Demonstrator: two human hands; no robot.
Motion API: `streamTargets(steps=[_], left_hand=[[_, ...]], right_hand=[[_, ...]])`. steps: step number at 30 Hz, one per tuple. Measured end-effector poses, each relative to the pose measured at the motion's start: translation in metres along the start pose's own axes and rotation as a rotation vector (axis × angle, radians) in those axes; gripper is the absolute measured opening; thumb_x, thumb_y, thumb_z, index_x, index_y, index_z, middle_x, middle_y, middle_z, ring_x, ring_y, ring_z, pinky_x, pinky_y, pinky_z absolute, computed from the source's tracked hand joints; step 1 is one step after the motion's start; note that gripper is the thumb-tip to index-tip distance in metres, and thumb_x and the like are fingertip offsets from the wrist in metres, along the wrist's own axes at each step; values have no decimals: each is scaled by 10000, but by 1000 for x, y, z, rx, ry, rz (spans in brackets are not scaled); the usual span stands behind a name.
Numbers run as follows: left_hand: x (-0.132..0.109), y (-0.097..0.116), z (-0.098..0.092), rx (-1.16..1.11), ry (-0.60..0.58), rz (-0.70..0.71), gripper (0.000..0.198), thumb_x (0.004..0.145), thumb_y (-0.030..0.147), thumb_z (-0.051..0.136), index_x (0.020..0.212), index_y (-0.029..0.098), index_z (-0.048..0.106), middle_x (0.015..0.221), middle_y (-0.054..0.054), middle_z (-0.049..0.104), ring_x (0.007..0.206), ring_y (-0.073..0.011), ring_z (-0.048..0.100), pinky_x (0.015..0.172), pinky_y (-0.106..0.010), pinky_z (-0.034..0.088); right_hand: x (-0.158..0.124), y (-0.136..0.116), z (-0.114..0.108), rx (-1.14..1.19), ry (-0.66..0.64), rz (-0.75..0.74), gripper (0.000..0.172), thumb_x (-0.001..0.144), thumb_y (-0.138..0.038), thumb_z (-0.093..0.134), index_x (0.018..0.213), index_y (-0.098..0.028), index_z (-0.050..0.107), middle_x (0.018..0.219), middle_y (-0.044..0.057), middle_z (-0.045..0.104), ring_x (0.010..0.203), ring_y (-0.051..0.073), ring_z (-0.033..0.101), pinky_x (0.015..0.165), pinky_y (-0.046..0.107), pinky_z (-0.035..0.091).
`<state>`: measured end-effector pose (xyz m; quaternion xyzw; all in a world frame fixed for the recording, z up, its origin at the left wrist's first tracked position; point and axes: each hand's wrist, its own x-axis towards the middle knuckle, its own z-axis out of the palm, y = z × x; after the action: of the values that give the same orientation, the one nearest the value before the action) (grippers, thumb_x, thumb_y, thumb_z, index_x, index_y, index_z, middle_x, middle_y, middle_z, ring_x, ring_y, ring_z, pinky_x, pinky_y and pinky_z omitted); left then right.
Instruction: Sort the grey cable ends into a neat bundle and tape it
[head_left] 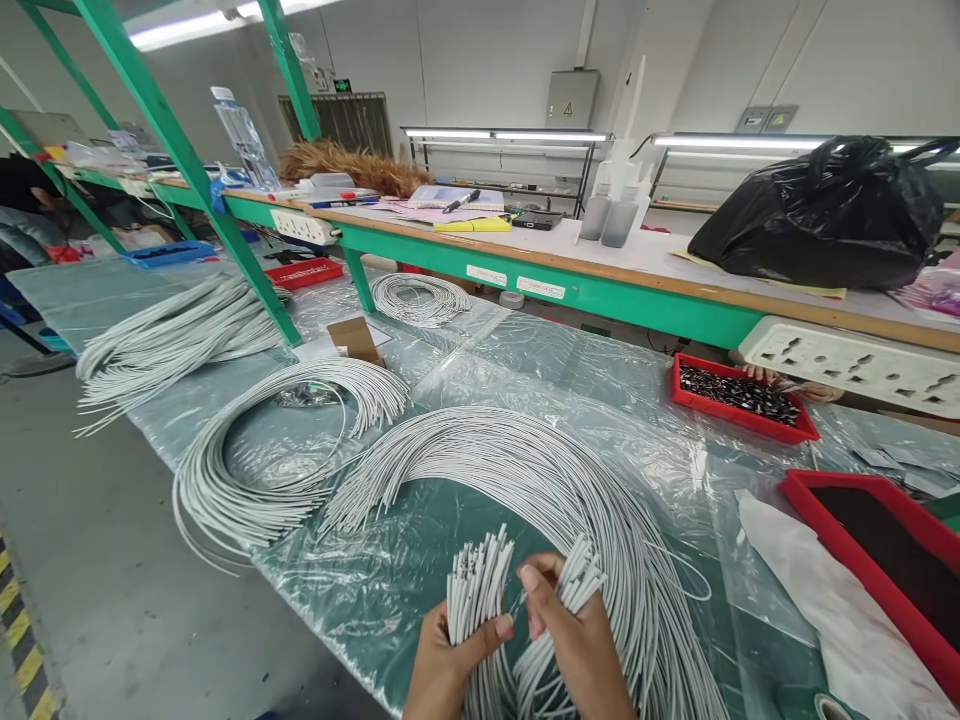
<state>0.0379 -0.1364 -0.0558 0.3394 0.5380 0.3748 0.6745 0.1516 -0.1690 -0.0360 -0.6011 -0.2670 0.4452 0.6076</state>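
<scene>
1. Two bare hands are at the near side of the head view, each gripping part of the same kind of cable. The left hand (450, 655) is curled snugly around a thick bunch of pale grey round cable ends (480, 580), thumb pressed across the front, likely to keep the tips together and upright.
2. The right hand (574, 625), just to its right, is wrapped around a smaller tilted bunch of pale grey ends (583, 572). Its thumb and forefinger nearly meet towards the left bunch; whether they pinch a single strand, I cannot tell.
3. Beyond the hands, a broad arc of pale grey cables (525, 450) lies on the green table under clear plastic sheeting (360, 605), probably laid in a curve so its length fits.
4. To the left sits a looped pale grey cable coil (210, 470).
5. On the right, a shallow red plastic tray of small dark pieces (739, 418) stands far off; its walls presumably stop them scattering. Another person's hand (821, 393) shows partly behind it.
</scene>
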Motion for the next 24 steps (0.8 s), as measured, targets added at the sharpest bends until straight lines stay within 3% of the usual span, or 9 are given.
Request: streamTargets(steps=[3,7,11,14,16,19,24], left_hand=[[1,1,-1,25,-85,2,291,457,375,783,505,139,620,477,-6,575,511,-168,502,525,-264,348],[0,3,0,19,-116,22,279,482,366,776,491,139,614,507,-9,580,551,-163,500,569,-254,354],[-2,2,3,23,-53,-3,284,460,370,790,527,140,638,513,5,550,572,-152,477,567,-239,353],[-1,-1,4,8,-13,-15,301,443,371,799,534,143,625,478,38,476,525,-120,418,517,-222,317],[1,-2,3,-3,-32,-17,311,443,374,798,516,140,605,465,46,456,505,-110,401,510,-222,315],[1,-1,3,-34,-89,-6,319,439,362,800,588,123,651,517,7,549,551,-144,476,565,-245,370],[-1,3,6,-58,-84,16,310,429,357,801,599,125,685,549,-19,617,584,-170,523,593,-253,395]], right_hand=[[-3,-6,6,-35,-16,59,482,644,-555,638,863,-127,652,464,-46,423,452,122,443,476,248,345],[-4,-5,10,-35,6,43,427,639,-558,637,765,-151,632,489,-44,413,472,126,432,494,258,347],[-2,5,8,-40,86,-23,429,782,-579,456,581,-199,451,527,-45,351,513,124,386,546,264,318],[0,9,5,-65,49,-68,465,818,-558,406,520,-204,360,520,-44,332,508,119,368,554,266,299],[0,8,4,-43,1,-91,420,779,-532,496,541,-199,399,502,-56,333,487,110,365,539,259,298],[-2,2,6,-2,-30,-60,316,674,-472,639,676,-169,547,492,-63,395,481,106,390,507,242,302],[-4,-3,8,-10,-40,-18,296,653,-432,654,719,-146,610,513,-23,506,527,135,479,543,255,349]])
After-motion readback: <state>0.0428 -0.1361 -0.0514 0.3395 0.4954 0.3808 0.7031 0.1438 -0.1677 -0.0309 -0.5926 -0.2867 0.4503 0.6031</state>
